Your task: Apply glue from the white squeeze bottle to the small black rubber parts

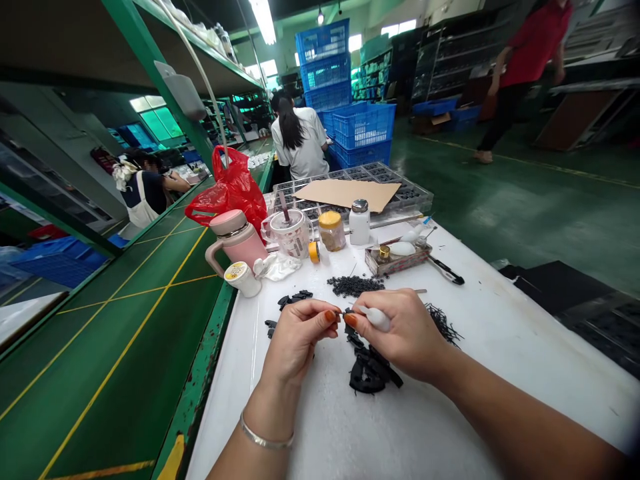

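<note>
The left hand [297, 337] has its thumb and finger pressed together on a small black piece [341, 314], which is mostly covered by the fingertips. The right hand [407, 333] is closed around a small white bottle [377, 319], and its thumb tip is just beside this piece. Both hands are above the white tabletop [520, 360]. Below the right hand, on the near side, lie curved black parts [370, 375]. To its right there is a bunch of thin black strips [443, 325]. On the far side of the hands is a heap of small black rings [354, 286]. Farther, a shallow box [400, 262] stands at right, and a pink mug [246, 245] at left.
</note>
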{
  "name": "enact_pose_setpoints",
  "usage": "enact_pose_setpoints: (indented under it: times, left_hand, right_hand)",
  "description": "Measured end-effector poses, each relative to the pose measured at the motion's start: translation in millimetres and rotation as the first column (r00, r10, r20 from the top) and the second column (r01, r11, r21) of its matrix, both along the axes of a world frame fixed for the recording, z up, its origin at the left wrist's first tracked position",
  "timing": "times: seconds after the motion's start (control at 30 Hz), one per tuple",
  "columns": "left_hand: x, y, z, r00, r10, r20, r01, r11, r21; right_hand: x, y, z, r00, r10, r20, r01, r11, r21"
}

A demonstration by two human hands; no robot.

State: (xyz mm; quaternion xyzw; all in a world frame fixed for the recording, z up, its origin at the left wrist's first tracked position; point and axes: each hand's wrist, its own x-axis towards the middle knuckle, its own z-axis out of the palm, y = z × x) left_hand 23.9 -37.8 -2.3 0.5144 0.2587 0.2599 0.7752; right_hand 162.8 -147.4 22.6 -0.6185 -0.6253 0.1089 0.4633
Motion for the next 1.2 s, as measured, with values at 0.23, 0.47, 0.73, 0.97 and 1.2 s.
enact_pose_setpoints:
  times: [0.23,0.47,0.73,0.97,1.2]
  left_hand:
    - [-0.3,0.6,-1.8,1.000,-0.001,0.010,0.001,1.000,-0.028]
    - [-0.2,-0.5,-0.5,1.000,0.005,0.014,-0.005,1.000,-0.015]
    - [0.2,-1.6,0.1,0.996,0.068,-0.050,-0.066,0.997,0.035]
    - [0.2,-0.2,-0.8,0.997,0.055,-0.050,-0.051,0.995,0.086]
    - [-0.2,4.4,-4.6,0.994,-0.105,0.027,0.106,0.994,-0.038]
  right_hand:
    - [-0.2,-0.2,-0.7,1.000,0.025,-0.013,-0.024,1.000,0.005]
    - [0.4,0.4,-0.5,1.000,0.023,-0.018,-0.023,1.000,-0.003]
    - [0.5,0.7,-4.6,0.996,-0.003,0.090,0.002,1.000,0.010]
    - [0.1,0.3,-3.2,0.998,0.004,0.067,-0.004,1.000,0.002]
    - [4.3,2.1,5.4,0.939,0.068,-0.338,-0.163,0.952,-0.260]
